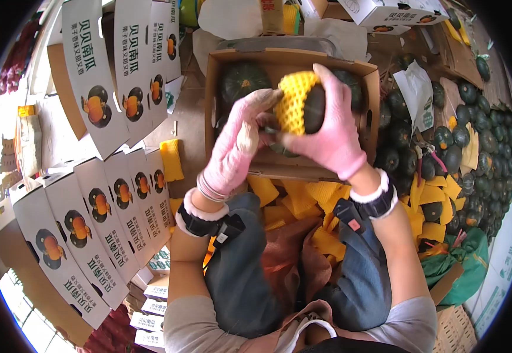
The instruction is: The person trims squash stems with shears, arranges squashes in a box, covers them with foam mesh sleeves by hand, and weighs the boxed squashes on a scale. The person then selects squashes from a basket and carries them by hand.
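Note:
A dark green pumpkin (314,110) is held above an open cardboard box, partly covered by a yellow foam net sleeve (293,105). My right hand (339,126), in a pink glove, wraps round the pumpkin's bare right side, thumb below and fingers above. My left hand (239,138), in a soiled pink glove, is closed at the left end of the net with its fingertips against it; part of the fingers is dark and blurred. Beneath, the cardboard box (372,126) holds green pumpkins, one at the upper left (245,81) and another at the upper right (350,88).
Printed white cartons (100,203) stand in rows at the left. Loose yellow foam nets (297,199) lie in front of the box, over the lap area. A large heap of green pumpkins (485,153) fills the right side, with a green bag (465,265) nearer me.

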Demonstrator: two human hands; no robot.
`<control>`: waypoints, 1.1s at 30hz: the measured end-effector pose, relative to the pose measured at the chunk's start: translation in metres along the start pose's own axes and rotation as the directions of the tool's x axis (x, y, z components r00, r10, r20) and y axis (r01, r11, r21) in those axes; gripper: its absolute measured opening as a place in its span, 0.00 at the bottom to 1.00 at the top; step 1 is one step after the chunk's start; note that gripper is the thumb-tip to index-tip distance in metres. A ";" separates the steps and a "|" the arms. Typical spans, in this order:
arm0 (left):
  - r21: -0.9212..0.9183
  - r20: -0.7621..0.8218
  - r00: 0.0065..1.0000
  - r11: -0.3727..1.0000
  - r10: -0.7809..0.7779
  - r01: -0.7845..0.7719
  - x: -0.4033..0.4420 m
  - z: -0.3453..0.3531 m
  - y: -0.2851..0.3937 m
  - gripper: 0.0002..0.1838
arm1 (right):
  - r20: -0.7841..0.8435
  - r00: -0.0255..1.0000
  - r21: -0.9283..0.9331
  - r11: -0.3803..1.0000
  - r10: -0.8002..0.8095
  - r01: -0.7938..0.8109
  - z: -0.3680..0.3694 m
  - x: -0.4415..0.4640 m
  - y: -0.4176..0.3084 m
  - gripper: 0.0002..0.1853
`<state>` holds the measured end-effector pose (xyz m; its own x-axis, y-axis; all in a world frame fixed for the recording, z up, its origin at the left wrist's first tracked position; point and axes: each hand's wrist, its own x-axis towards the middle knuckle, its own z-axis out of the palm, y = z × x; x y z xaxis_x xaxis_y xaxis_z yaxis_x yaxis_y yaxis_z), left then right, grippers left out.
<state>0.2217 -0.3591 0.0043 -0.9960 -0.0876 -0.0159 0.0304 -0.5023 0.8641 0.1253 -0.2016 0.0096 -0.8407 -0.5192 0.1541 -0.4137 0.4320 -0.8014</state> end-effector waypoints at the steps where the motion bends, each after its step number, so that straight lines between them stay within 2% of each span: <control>1: 0.103 -0.032 0.999 0.995 -0.009 0.013 0.004 0.000 0.016 0.27 | -0.074 0.996 -0.018 0.999 -0.050 0.048 0.008 0.009 0.004 0.53; 2: 0.404 -0.101 0.994 0.915 0.037 0.007 0.006 -0.011 0.015 0.24 | -0.134 0.990 -0.063 0.998 -0.035 0.027 0.018 0.016 0.007 0.50; 3: 0.664 -0.149 0.984 0.748 0.097 0.027 0.011 -0.023 0.013 0.20 | -0.219 0.973 -0.040 0.997 -0.076 0.069 0.029 0.024 0.015 0.50; 4: 0.976 -0.029 0.939 0.213 0.343 -0.047 0.013 -0.030 0.014 0.16 | -0.281 0.950 -0.106 0.988 -0.136 0.110 0.039 0.028 0.024 0.49; 5: 0.997 -0.005 0.918 0.069 0.396 -0.024 0.009 -0.038 0.015 0.17 | -0.334 0.922 -0.176 0.974 -0.195 0.143 0.046 0.033 0.033 0.49; 6: 0.999 -0.032 0.903 0.035 0.429 0.019 0.003 -0.049 0.016 0.16 | -0.311 0.911 -0.316 0.934 -0.270 0.168 0.049 0.037 0.043 0.48; 7: 0.998 -0.060 0.886 0.003 0.460 0.066 -0.006 -0.063 0.018 0.16 | -0.225 0.936 -0.449 0.881 -0.272 0.148 0.049 0.037 0.052 0.45; 8: 0.985 -0.152 0.859 0.002 0.489 0.173 -0.019 -0.080 0.018 0.15 | -0.119 0.977 -0.545 0.834 -0.177 0.084 0.047 0.036 0.046 0.43; 10: 0.926 -0.340 0.791 0.031 0.509 0.377 -0.055 -0.124 0.012 0.14 | 0.066 0.997 -0.679 0.734 0.042 0.014 0.040 0.039 0.028 0.41; 11: 0.863 -0.431 0.818 -0.092 0.380 0.497 -0.074 -0.140 0.017 0.14 | 0.152 0.978 -0.694 0.720 0.143 0.002 0.037 0.043 0.019 0.41; 12: 0.721 -0.658 0.745 -0.194 0.112 0.666 -0.093 -0.165 0.014 0.18 | 0.202 0.960 -0.696 0.718 0.192 0.003 0.037 0.044 0.016 0.41; 13: 0.654 -0.728 0.683 -0.242 0.057 0.717 -0.106 -0.176 0.008 0.20 | 0.246 0.939 -0.703 0.711 0.241 0.001 0.037 0.045 0.014 0.41; 15: 0.519 -0.843 0.536 -0.337 -0.048 0.786 -0.128 -0.192 -0.009 0.23 | 0.209 0.952 -0.745 0.667 0.222 0.009 0.044 0.042 0.015 0.41; 17: 0.614 -0.735 0.665 -0.286 0.132 0.736 -0.143 -0.219 -0.040 0.25 | 0.201 0.959 -0.794 0.606 0.200 0.040 0.050 0.044 0.021 0.42; 18: 0.660 -0.667 0.711 -0.267 0.223 0.702 -0.151 -0.230 -0.054 0.26 | 0.258 0.939 -0.789 0.610 0.228 0.068 0.050 0.047 0.022 0.43; 21: 0.585 -0.752 0.633 -0.255 0.186 0.770 -0.159 -0.259 -0.077 0.26 | 0.344 0.887 -0.802 0.588 0.310 0.105 0.052 0.054 0.023 0.43; 22: 0.579 -0.752 0.628 -0.255 0.199 0.774 -0.162 -0.273 -0.082 0.24 | 0.336 0.874 -0.829 0.550 0.352 0.097 0.051 0.054 0.020 0.47; 24: 0.564 -0.754 0.620 -0.271 0.215 0.780 -0.161 -0.282 -0.079 0.22 | 0.263 0.906 -0.861 0.505 0.331 0.066 0.051 0.051 0.021 0.46; 25: 0.586 -0.763 0.593 -0.113 0.258 0.803 -0.161 -0.285 -0.080 0.19 | 0.245 0.907 -0.866 0.498 0.342 0.046 0.050 0.050 0.020 0.46; 26: 0.599 -0.773 0.562 0.045 0.292 0.800 -0.142 -0.256 -0.057 0.16 | 0.240 0.941 -0.871 0.481 0.237 0.101 0.048 0.046 0.020 0.45; 27: 0.604 -0.784 0.532 0.198 0.320 0.772 -0.120 -0.224 -0.030 0.14 | 0.232 0.964 -0.876 0.459 0.133 0.147 0.047 0.039 0.021 0.45; 28: 0.753 -0.656 0.659 0.256 0.368 0.606 -0.103 -0.188 -0.008 0.10 | 0.223 0.974 -0.882 0.432 0.027 0.190 0.045 0.031 0.019 0.45; 29: 0.859 -0.509 0.749 0.302 0.424 0.413 -0.088 -0.151 0.012 0.09 | 0.255 0.950 -0.703 0.639 -0.183 0.312 0.035 0.022 0.007 0.41; 30: 0.961 -0.258 0.866 0.210 0.428 0.182 -0.077 -0.122 0.030 0.12 | 0.286 0.912 -0.319 0.868 -0.295 0.381 0.025 0.015 -0.004 0.36; 31: 0.990 0.016 0.913 0.123 0.407 -0.073 -0.067 -0.097 0.042 0.15 | 0.357 0.905 -0.017 0.967 -0.232 0.255 0.014 0.008 -0.027 0.31; 32: 0.961 0.178 0.913 0.136 0.367 -0.242 -0.058 -0.075 0.046 0.16 | 0.449 0.884 0.347 0.937 -0.134 -0.034 0.006 -0.002 -0.037 0.28; 33: 0.901 0.341 0.880 0.153 0.330 -0.406 -0.050 -0.055 0.045 0.18 | 0.561 0.828 0.492 0.814 -0.025 -0.309 0.002 -0.013 -0.042 0.22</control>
<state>0.2775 -0.4250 0.0163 -0.8953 0.0507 0.4425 0.3340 0.7339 0.5915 0.1544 -0.2138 0.0400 -0.4895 -0.8539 -0.1769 0.0947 0.1496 -0.9842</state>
